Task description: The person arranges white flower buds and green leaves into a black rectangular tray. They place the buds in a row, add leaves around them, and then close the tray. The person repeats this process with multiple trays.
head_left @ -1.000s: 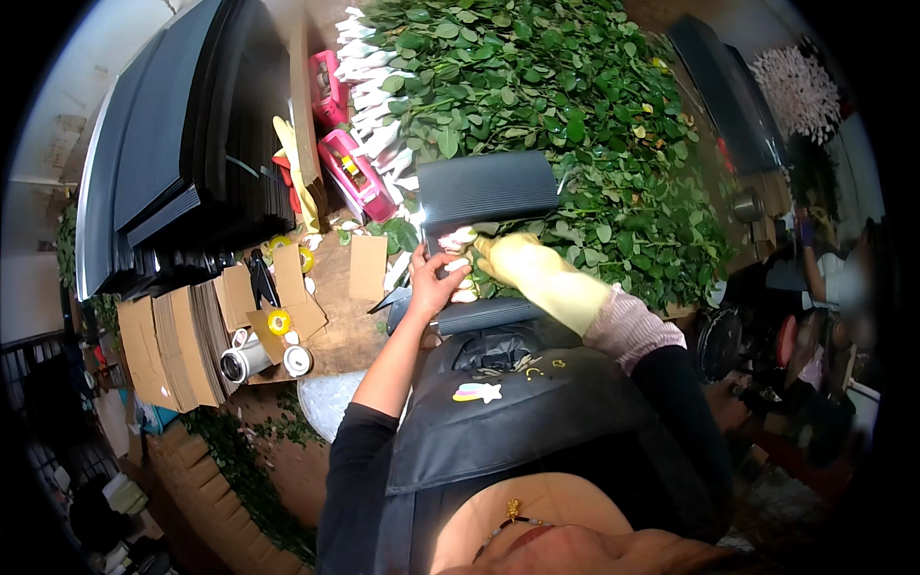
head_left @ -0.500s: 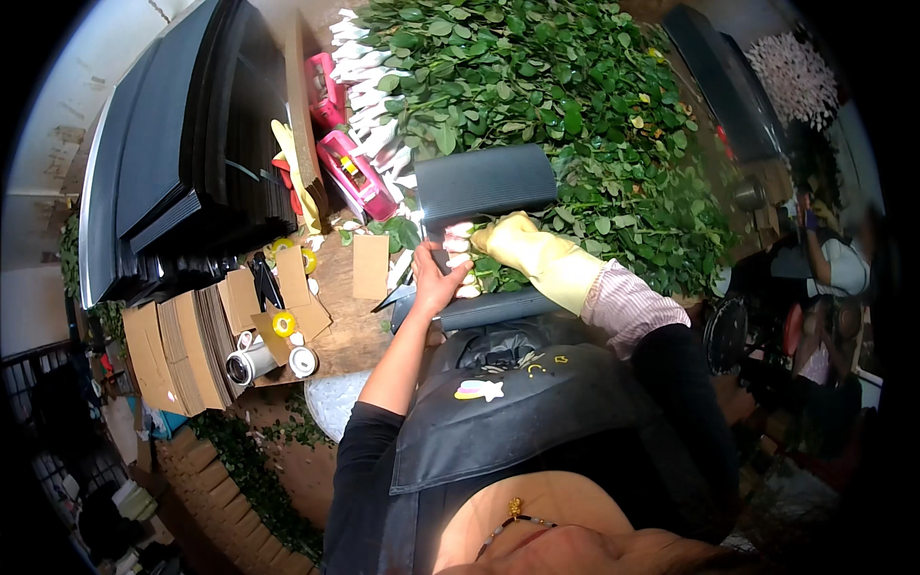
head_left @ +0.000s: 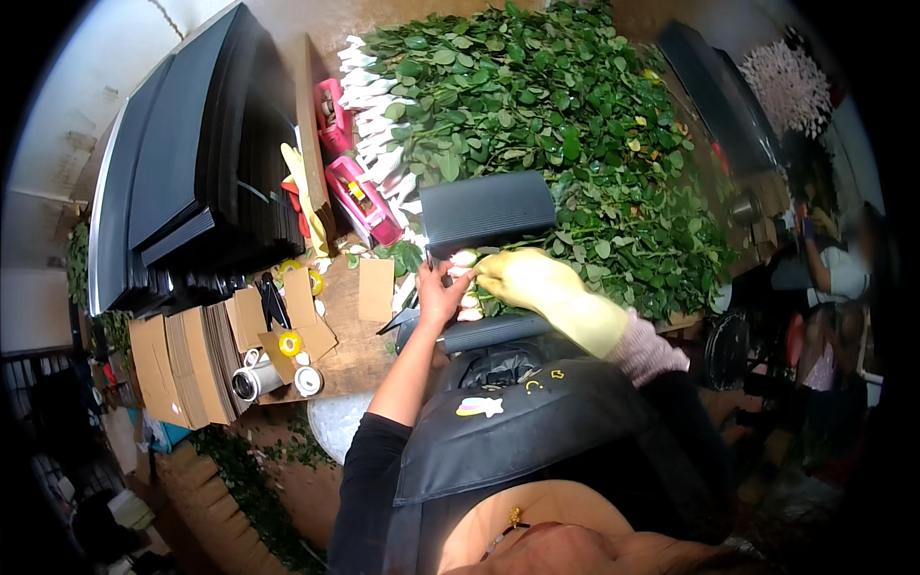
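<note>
Pale pink roses (head_left: 463, 259) lie in a row on a dark corrugated sheet, their heads toward the left. A raised flap of the sheet (head_left: 487, 213) curves up behind them, and its near edge (head_left: 498, 333) curls up in front. My bare left hand (head_left: 440, 295) is at the flower heads, thumb and fingers closed about one rose. My right hand (head_left: 525, 280), in a yellow rubber glove, curls over the stems just right of the heads. The glove hides most of the stems and its own fingertips.
Leafy rose stems (head_left: 537, 105) are heaped behind, white-wrapped heads (head_left: 369, 105) along their left. Pink tape dispensers (head_left: 364, 201), cardboard pieces (head_left: 376, 289), a silver mug (head_left: 256, 379) and stacked dark sheets (head_left: 182, 163) stand left. Another person (head_left: 843, 268) sits far right.
My gloved right hand has turned flatter over the stems, its forearm lower. My left fingers have drawn in around the rose heads. The whole view has shifted slightly.
</note>
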Motion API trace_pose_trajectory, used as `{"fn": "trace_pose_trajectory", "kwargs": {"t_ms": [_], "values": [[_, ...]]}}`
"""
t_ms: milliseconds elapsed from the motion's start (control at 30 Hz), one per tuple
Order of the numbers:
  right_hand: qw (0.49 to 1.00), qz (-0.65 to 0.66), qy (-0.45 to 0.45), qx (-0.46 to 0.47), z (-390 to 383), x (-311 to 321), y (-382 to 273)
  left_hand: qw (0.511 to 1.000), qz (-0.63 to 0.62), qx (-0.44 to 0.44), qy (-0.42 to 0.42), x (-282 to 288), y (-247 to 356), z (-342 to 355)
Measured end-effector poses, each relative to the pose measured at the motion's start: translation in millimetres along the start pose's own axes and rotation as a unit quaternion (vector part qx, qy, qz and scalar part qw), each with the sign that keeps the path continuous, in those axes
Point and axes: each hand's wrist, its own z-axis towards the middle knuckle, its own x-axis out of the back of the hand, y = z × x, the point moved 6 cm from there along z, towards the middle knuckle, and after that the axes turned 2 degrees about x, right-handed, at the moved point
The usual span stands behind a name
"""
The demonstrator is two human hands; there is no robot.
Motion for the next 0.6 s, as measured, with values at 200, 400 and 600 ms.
{"fn": "trace_pose_trajectory", "kwargs": {"t_ms": [200,400,600], "values": [[0.967,0.223,0.105,-0.058,-13,16,25,0.999,-0.033,0.036,-0.021,3,-3,-2],[0.963,0.234,0.116,0.063,17,-30,46,0.999,-0.036,0.018,-0.017,0,-4,-1],[0.993,-0.054,0.084,0.062,21,-11,8,0.999,-0.048,0.019,-0.004,2,-5,-3]]}}
